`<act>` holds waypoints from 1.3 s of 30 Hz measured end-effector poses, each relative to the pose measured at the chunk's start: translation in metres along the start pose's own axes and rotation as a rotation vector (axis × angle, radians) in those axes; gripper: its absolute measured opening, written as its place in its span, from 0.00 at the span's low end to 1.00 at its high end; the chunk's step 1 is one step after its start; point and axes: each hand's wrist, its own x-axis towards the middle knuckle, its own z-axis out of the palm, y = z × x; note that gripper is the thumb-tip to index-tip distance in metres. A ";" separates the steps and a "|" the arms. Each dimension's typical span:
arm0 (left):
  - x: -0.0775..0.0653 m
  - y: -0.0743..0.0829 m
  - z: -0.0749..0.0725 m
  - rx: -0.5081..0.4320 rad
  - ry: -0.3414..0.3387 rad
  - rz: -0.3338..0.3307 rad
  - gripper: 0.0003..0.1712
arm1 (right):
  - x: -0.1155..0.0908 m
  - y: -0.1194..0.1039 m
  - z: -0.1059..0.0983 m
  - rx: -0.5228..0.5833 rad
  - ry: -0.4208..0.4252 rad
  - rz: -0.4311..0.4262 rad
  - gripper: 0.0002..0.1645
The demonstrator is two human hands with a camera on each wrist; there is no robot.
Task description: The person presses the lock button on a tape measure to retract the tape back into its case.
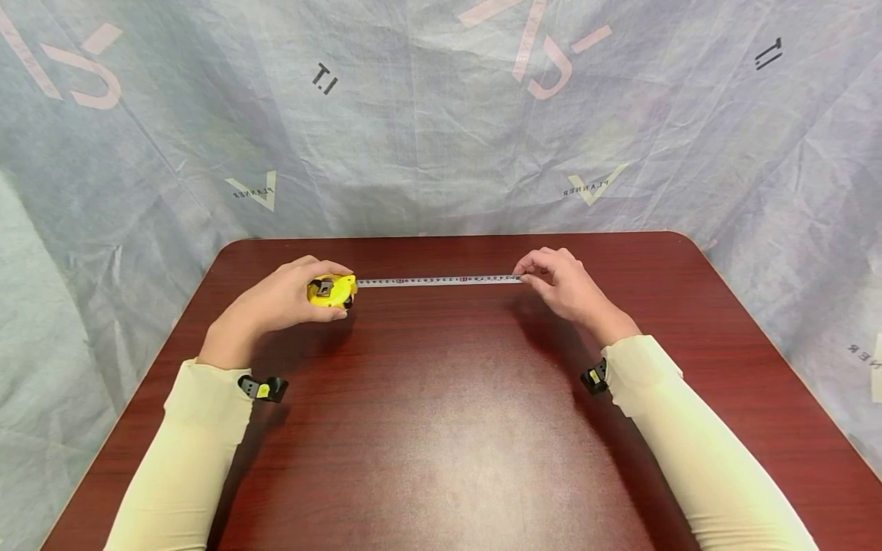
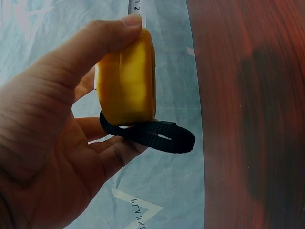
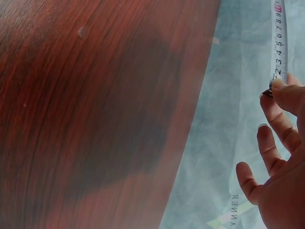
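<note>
A yellow tape measure [image 1: 333, 291] is gripped in my left hand [image 1: 276, 300], with the thumb and fingers curled round its case. Out of the case runs the white blade [image 1: 441, 281], stretched straight across to the right above the table. Between thumb and index finger, my right hand [image 1: 565, 285] pinches the blade's end. The left wrist view shows the yellow case [image 2: 127, 78] edge-on, with a black strap [image 2: 162, 136] hanging from it. In the right wrist view the numbered blade [image 3: 279, 43] reaches up from the pinch, its metal end tip partly covered by the fingers.
Below both hands lies a dark red wood-grain table [image 1: 427, 428], glossy with reflected light. A grey printed cloth [image 1: 413, 138] hangs behind it and along its sides. Each wrist wears a small black camera mount, such as the left mount [image 1: 265, 388].
</note>
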 end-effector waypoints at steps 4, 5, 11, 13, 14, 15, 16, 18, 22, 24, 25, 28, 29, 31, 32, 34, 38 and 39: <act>0.001 0.001 0.000 0.001 -0.004 -0.001 0.38 | 0.001 0.000 0.000 -0.001 0.001 -0.007 0.08; 0.001 0.002 -0.001 0.002 -0.004 0.000 0.38 | 0.002 0.000 0.000 0.000 0.002 -0.011 0.08; 0.002 0.004 -0.001 -0.003 -0.002 0.014 0.38 | 0.004 -0.001 0.001 0.000 0.004 -0.023 0.08; 0.003 0.005 -0.001 -0.003 -0.004 0.015 0.38 | 0.005 -0.001 0.001 0.002 0.005 -0.033 0.08; 0.003 0.005 -0.001 -0.002 -0.005 0.014 0.38 | 0.005 -0.001 0.001 0.003 0.006 -0.037 0.08; 0.003 0.005 -0.001 0.000 -0.008 0.012 0.38 | 0.006 -0.002 0.001 0.004 0.006 -0.042 0.08; 0.004 0.005 -0.001 0.001 -0.009 0.007 0.38 | 0.006 -0.002 0.001 0.006 0.006 -0.045 0.08; 0.004 0.005 -0.001 0.003 -0.009 0.004 0.38 | 0.007 -0.003 0.001 0.008 0.005 -0.048 0.08; 0.005 0.006 -0.002 0.000 -0.005 0.008 0.38 | 0.008 -0.004 0.000 0.009 0.003 -0.047 0.08; 0.005 0.006 -0.002 -0.001 -0.003 0.010 0.38 | 0.008 -0.004 0.000 0.010 0.002 -0.049 0.08; 0.006 0.005 -0.002 -0.001 -0.003 0.009 0.38 | 0.009 -0.004 0.000 0.010 0.002 -0.049 0.08; 0.007 0.005 -0.001 -0.001 -0.004 0.006 0.38 | 0.009 -0.005 0.001 0.009 0.000 -0.046 0.08; 0.007 0.006 -0.001 -0.002 -0.004 0.004 0.38 | 0.010 -0.005 0.001 0.009 0.000 -0.046 0.08; 0.008 0.006 -0.001 -0.002 -0.006 0.005 0.38 | 0.010 -0.005 0.001 0.009 0.000 -0.045 0.08; 0.008 0.006 -0.001 -0.003 -0.007 0.005 0.38 | 0.010 -0.005 0.002 0.009 0.000 -0.046 0.09; 0.009 0.007 0.000 -0.005 -0.007 0.007 0.37 | 0.010 -0.005 0.002 0.011 0.001 -0.050 0.09; 0.010 0.009 0.000 -0.004 -0.004 0.011 0.37 | 0.012 -0.004 0.004 0.023 0.003 -0.062 0.08; 0.010 0.009 0.000 -0.003 -0.004 0.014 0.37 | 0.012 -0.004 0.004 0.029 0.002 -0.063 0.08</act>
